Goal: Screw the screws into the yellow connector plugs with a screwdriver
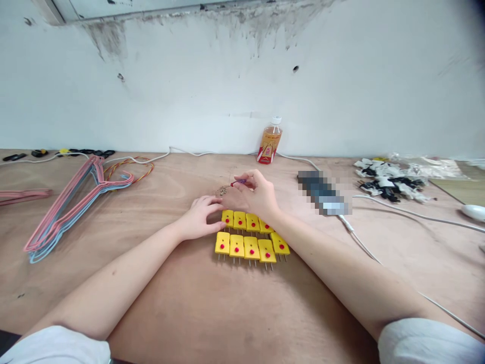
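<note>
Right hand (253, 194) is pinching a small wire piece (232, 185), fingers closing on it. They're partly hiding it, so the grip is my best read. Wire piece is hanging just above the back row of yellow plugs (239, 220). Left hand (200, 218) is lying open, fingertips reaching toward the right hand, just by those plugs. Front row of plugs (252, 247) is sitting nearer the body on the bench (189, 313). Step in hand: working the wire piece over the plugs; next move calls for a steady pinch. Coat hangers (71, 207) and a bottle (271, 141) are sitting well off.
</note>
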The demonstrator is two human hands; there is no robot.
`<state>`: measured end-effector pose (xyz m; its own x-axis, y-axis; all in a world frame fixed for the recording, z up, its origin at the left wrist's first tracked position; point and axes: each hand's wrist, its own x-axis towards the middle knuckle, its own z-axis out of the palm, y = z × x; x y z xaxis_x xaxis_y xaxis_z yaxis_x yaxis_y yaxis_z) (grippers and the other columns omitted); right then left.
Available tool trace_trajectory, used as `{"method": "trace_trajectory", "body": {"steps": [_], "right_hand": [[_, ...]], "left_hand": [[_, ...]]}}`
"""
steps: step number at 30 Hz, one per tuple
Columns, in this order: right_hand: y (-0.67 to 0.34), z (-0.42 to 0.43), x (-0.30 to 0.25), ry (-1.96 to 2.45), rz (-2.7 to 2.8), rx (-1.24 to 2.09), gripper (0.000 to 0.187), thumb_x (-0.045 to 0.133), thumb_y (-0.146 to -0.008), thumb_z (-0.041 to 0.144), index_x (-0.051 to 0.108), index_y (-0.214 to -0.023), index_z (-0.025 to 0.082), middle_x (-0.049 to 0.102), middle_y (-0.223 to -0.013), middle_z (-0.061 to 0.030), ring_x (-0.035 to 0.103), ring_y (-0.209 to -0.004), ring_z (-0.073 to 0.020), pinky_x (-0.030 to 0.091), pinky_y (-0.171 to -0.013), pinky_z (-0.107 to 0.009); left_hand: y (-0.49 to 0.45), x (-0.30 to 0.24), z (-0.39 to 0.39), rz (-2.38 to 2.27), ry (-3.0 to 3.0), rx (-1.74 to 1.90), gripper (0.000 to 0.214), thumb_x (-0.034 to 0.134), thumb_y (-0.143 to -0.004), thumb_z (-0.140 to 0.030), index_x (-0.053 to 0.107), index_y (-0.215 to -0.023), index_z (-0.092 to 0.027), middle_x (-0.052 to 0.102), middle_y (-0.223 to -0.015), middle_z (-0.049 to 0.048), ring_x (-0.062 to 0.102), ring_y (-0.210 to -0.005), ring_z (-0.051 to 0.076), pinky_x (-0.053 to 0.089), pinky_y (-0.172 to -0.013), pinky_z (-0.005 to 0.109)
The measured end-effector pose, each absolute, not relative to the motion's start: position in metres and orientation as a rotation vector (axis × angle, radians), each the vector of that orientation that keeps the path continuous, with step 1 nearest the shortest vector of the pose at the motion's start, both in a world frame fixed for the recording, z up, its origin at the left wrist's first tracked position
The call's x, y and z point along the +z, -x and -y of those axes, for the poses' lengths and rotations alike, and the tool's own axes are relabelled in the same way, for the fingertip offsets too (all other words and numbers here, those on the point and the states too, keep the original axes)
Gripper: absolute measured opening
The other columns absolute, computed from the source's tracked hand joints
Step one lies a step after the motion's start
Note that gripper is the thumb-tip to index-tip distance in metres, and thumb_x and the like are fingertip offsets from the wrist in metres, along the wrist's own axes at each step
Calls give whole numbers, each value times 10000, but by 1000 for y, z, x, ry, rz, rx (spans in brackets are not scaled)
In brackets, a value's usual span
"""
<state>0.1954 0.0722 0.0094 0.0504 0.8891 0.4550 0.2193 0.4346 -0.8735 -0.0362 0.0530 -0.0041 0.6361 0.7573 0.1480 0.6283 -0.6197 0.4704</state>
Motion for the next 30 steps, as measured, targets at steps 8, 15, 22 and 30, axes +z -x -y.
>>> {"method": "trace_trajectory", "body": {"steps": [8,15,22,30], "right_hand": [[-193,-71,5,1136,1572,662,97,703,-867,297,650,-935,252,811,-1021,-38,770,-967,-231,622,-899,-422],[-195,-72,10,1087,1507,670,152,726,-857,328,631,-950,253,802,-956,-28,775,-909,-226,619,-849,-404],[-199,-70,31,955,1386,831,342,802,-830,430,534,-954,257,792,-976,-41,797,-860,-221,630,-799,-375],[-196,-65,36,887,1362,908,413,829,-812,500,530,-957,256,783,-954,-38,791,-851,-203,642,-808,-365]], "left_hand": [[36,-6,-53,-1093,-2501,482,435,713,-913,-471,704,-1309,-290,592,-1481,101,471,-1424,360,357,-1200,597],[38,-7,-54,-1126,-2466,772,295,678,-936,-421,718,-1170,-246,680,-1301,96,520,-1317,322,422,-1151,534],[43,-19,-68,-1462,-2278,1068,287,741,-905,-412,706,-1120,-225,701,-1161,83,564,-1213,303,467,-1094,502],[44,-21,-71,-1399,-2271,1131,254,772,-901,-379,753,-1116,-243,734,-1174,73,610,-1199,286,479,-1095,508]]}}
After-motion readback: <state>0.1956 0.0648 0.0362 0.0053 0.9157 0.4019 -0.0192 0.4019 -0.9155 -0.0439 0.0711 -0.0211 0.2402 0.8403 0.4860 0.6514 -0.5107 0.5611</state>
